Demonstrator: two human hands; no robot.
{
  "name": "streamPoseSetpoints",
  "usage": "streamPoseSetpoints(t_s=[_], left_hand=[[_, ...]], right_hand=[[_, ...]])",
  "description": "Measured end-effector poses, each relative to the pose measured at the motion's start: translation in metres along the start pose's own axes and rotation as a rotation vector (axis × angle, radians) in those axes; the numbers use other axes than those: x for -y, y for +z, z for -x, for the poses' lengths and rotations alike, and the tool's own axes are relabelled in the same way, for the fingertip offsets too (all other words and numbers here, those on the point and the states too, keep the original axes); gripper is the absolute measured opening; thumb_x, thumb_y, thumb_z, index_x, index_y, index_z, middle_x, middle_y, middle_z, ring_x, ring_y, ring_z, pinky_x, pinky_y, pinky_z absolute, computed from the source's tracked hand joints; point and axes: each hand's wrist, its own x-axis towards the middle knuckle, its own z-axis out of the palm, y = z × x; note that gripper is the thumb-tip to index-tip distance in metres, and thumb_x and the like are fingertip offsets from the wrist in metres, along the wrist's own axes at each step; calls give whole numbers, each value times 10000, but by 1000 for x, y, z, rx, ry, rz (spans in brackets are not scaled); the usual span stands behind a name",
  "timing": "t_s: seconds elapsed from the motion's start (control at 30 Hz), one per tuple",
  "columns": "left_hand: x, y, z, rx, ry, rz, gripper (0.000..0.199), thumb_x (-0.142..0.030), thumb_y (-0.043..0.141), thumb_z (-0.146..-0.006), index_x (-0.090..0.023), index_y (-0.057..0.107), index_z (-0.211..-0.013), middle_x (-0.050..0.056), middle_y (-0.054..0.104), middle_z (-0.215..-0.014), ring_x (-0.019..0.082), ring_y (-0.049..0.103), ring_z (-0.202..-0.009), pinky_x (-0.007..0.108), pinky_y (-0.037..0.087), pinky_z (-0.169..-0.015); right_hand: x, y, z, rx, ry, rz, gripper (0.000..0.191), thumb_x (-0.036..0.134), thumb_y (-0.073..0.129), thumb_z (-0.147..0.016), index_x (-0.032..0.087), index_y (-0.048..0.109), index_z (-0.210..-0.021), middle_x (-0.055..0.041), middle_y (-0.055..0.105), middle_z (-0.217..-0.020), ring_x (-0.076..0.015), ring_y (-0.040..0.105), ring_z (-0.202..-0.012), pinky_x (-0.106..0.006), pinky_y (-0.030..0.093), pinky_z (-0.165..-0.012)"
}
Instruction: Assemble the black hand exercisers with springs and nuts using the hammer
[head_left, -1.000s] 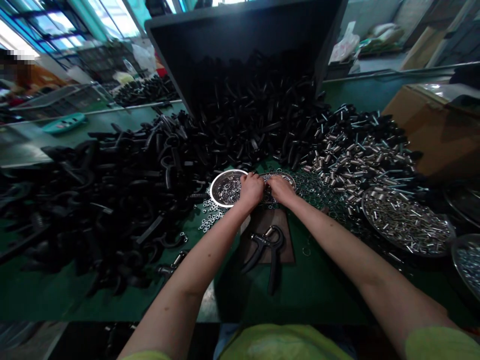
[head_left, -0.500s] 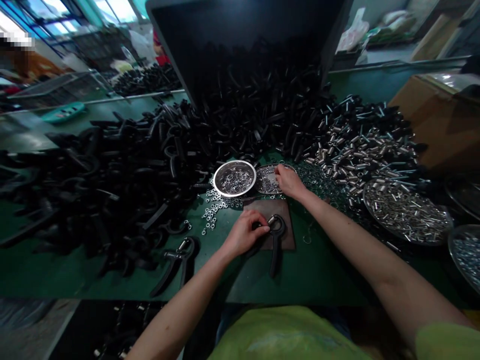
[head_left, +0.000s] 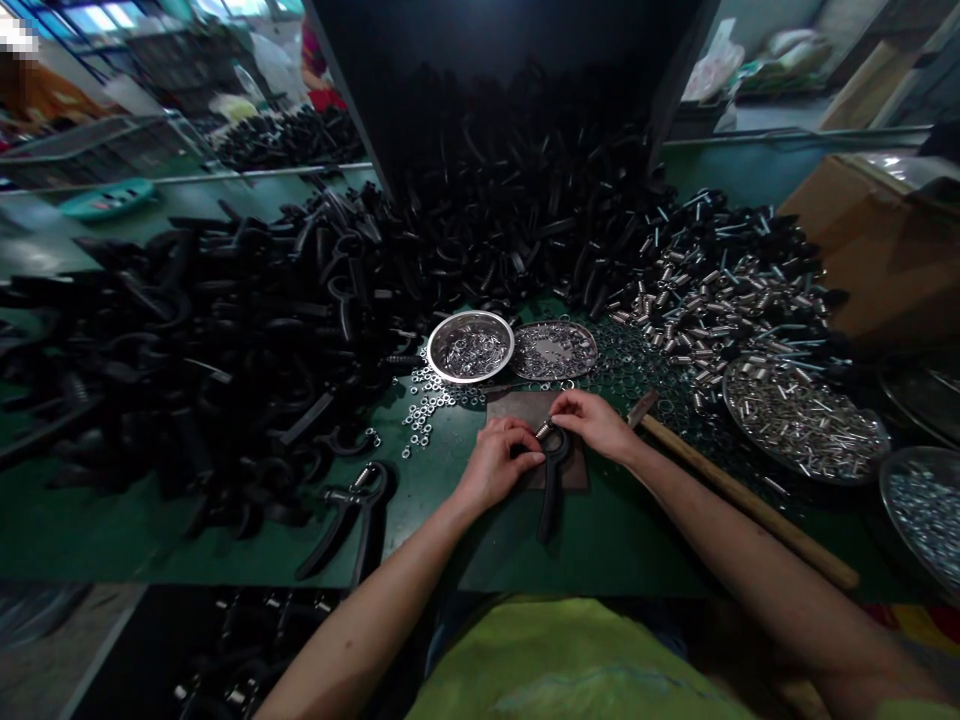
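Note:
A black hand grip with a metal spring (head_left: 551, 475) lies on a dark square plate (head_left: 510, 404) in front of me. My left hand (head_left: 499, 462) is closed on the left side of the grip near the spring. At the spring's upper right end, my right hand (head_left: 592, 422) pinches; whatever is between its fingertips is too small to make out. Just behind the plate stand a round metal bowl of small rings (head_left: 471, 375) and an oval tray of small metal parts (head_left: 553, 347).
Black handles (head_left: 247, 330) heap up at left and back. A hammer (head_left: 750, 498) lies under my right forearm. Springs and bolts (head_left: 712, 290), a dish of pins (head_left: 810, 420) and a cardboard box (head_left: 862, 250) are at right. Another grip (head_left: 360, 515) lies front left.
My right hand has moved from the oval tray down to the spring on the grip. The hammer now shows beside my right forearm. My left hand stays at the grip.

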Motion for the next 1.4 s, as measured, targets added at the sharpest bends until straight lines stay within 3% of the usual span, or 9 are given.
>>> streamPoseSetpoints(t_s=[0.4,0.6,0.7,0.83,0.97,1.07,1.17,1.23,1.4], left_hand=[[-4,1,-8,50,-130,-2,55,-229,700,-701,-220,673,-748,-3,609,-925,196,527,-964,357,367,-912],[0,2,-9,55,-125,40,74,-244,711,-697,-227,689,-765,-6,609,-925,187,527,-977,337,362,-920],[4,4,-7,37,-92,64,87,-259,735,-678,-231,701,-753,-7,611,-930,182,533,-974,326,367,-917],[6,7,-6,9,-106,84,89,-255,747,-662,-221,700,-729,-6,614,-913,171,545,-934,316,381,-897],[4,6,-9,7,-117,57,87,-237,731,-678,-217,683,-748,-11,613,-885,169,545,-910,318,390,-871],[2,5,-7,19,-96,6,96,-257,728,-693,-225,677,-768,-10,613,-891,173,542,-911,323,397,-858],[-3,7,5,-42,-16,-137,134,-276,692,-743,-241,678,-872,12,610,-966,187,529,-945,337,405,-854],[-9,10,19,-102,68,-307,184,-280,620,-810,-268,665,-988,39,583,-1091,209,502,-1010,362,403,-868],[-23,17,48,-69,92,-687,412,-214,456,-888,-319,488,-1285,82,517,-1190,238,494,-997,354,456,-761]], right_hand=[[6,-4,-5,97,7,184,86,105,563,-712,162,612,-756,4,575,-761,-117,516,-695,-235,380,-630],[17,2,1,67,-36,232,147,78,549,-726,173,584,-833,1,546,-793,-125,502,-718,-250,389,-654],[21,-7,20,13,-72,284,235,127,559,-768,192,583,-993,-18,551,-869,-143,522,-765,-274,423,-702],[11,-42,66,-163,-68,579,261,242,526,-846,193,561,-1099,-71,570,-1006,-201,537,-920,-334,438,-815],[-15,-75,116,-226,117,1058,300,326,542,-841,156,570,-1086,-113,574,-948,-271,530,-916,-391,444,-785],[-34,-80,134,-219,241,1210,296,342,496,-865,128,571,-1055,-123,584,-893,-274,547,-856,-383,453,-720],[-33,-77,135,-271,277,1178,278,292,414,-901,106,562,-1045,-144,606,-938,-269,575,-882,-382,461,-726],[-15,-74,131,-308,255,1052,289,287,384,-912,129,553,-1085,-141,618,-1012,-254,600,-874,-376,478,-712],[52,-54,127,-454,12,359,424,298,331,-938,269,379,-1358,-64,640,-1063,-165,643,-769,-302,539,-635]])
